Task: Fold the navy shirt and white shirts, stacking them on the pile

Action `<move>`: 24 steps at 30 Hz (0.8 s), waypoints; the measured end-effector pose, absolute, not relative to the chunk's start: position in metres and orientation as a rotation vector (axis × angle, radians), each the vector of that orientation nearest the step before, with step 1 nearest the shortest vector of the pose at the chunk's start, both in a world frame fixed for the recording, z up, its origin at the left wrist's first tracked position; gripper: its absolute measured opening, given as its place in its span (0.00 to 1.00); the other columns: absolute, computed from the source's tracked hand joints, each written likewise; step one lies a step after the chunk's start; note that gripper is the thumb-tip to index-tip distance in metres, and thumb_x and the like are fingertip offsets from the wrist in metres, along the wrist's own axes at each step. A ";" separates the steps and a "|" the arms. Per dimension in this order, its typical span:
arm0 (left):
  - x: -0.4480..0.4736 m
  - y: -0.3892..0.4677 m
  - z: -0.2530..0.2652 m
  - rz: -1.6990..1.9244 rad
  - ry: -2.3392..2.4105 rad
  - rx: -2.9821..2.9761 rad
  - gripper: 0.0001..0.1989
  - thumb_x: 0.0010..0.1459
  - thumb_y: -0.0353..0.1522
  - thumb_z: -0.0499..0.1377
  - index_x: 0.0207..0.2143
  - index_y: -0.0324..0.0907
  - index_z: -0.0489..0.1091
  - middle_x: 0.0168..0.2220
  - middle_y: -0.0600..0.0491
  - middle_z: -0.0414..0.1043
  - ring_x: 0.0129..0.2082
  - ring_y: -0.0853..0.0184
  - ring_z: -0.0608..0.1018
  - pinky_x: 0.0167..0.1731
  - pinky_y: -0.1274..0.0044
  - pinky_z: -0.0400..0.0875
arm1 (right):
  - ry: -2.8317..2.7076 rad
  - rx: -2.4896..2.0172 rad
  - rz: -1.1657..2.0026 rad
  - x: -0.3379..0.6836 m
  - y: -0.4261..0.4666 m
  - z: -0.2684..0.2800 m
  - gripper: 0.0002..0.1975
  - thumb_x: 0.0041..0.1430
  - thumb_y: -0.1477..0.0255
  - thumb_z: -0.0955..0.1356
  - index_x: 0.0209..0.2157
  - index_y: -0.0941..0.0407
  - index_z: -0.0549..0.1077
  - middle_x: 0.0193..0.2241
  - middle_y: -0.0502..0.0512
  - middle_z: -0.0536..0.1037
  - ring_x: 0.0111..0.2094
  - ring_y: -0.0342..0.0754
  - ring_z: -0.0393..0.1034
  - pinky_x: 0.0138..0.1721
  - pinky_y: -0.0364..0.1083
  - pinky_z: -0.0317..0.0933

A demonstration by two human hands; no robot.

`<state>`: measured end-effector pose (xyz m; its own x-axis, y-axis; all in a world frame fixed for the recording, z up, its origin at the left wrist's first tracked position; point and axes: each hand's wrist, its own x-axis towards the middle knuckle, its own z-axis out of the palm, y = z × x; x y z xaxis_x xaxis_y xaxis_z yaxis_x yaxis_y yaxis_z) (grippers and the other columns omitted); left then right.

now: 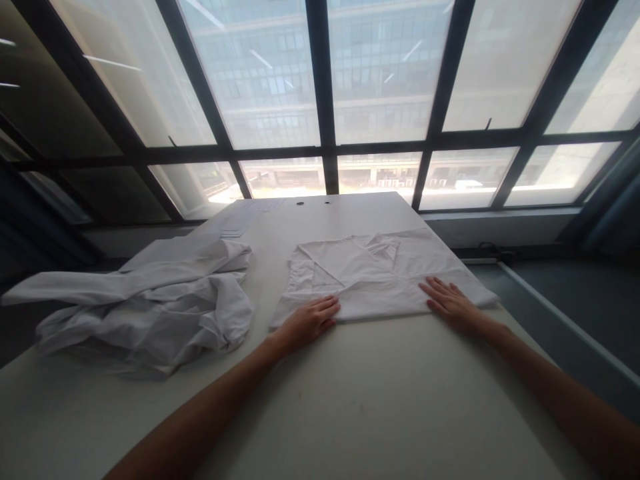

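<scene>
A white garment [370, 267] with a V-shaped opening lies folded into a wide, flat shape on the white table. My left hand [311, 317] rests on its near left edge, fingers stretched out and pointing right. On the near right part of the cloth my right hand [450, 304] lies flat, its fingers spread. Neither hand grips anything. Small wrinkles run across the cloth between the hands, and its far right corner reaches close to the table's right edge.
A crumpled pile of white cloth [150, 313] sits on the left, part of it overhanging the table [380, 400]. Behind it lie several white sheets [245, 217]. Two small dark spots mark the table's far end. Dark-framed windows [325, 87] stand beyond; a pale strip [565, 320] runs along the floor at right.
</scene>
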<state>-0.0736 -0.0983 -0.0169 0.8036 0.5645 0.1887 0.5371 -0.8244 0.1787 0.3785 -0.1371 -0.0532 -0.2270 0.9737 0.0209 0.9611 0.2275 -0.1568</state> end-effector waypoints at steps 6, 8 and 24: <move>-0.077 -0.095 -0.024 0.427 0.903 2.751 0.22 0.73 0.41 0.48 0.64 0.46 0.66 0.67 0.50 0.63 0.67 0.62 0.64 0.66 0.68 0.60 | -2.178 -2.096 0.115 0.376 -0.134 -0.060 0.32 0.71 0.62 0.48 0.72 0.53 0.50 0.72 0.56 0.48 0.73 0.54 0.38 0.69 0.64 0.38; -0.077 -0.095 -0.025 0.400 0.917 2.743 0.24 0.73 0.42 0.48 0.66 0.46 0.64 0.68 0.50 0.61 0.69 0.62 0.62 0.67 0.68 0.58 | -2.138 -2.123 0.116 0.376 -0.132 -0.063 0.31 0.70 0.66 0.48 0.73 0.53 0.48 0.72 0.55 0.49 0.72 0.54 0.40 0.68 0.65 0.40; -0.097 -0.153 -0.007 0.040 0.732 2.759 0.37 0.67 0.53 0.52 0.73 0.56 0.45 0.74 0.53 0.38 0.73 0.50 0.45 0.70 0.57 0.42 | -2.320 -1.975 0.274 0.383 -0.186 -0.061 0.35 0.63 0.72 0.57 0.71 0.47 0.53 0.72 0.54 0.47 0.72 0.57 0.40 0.67 0.68 0.43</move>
<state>-0.0966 -0.1530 -0.0069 0.8709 0.4894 -0.0457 0.4814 -0.8305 0.2803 0.3829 -0.1863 -0.0609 -0.1645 0.9850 -0.0531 0.9702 0.1518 -0.1890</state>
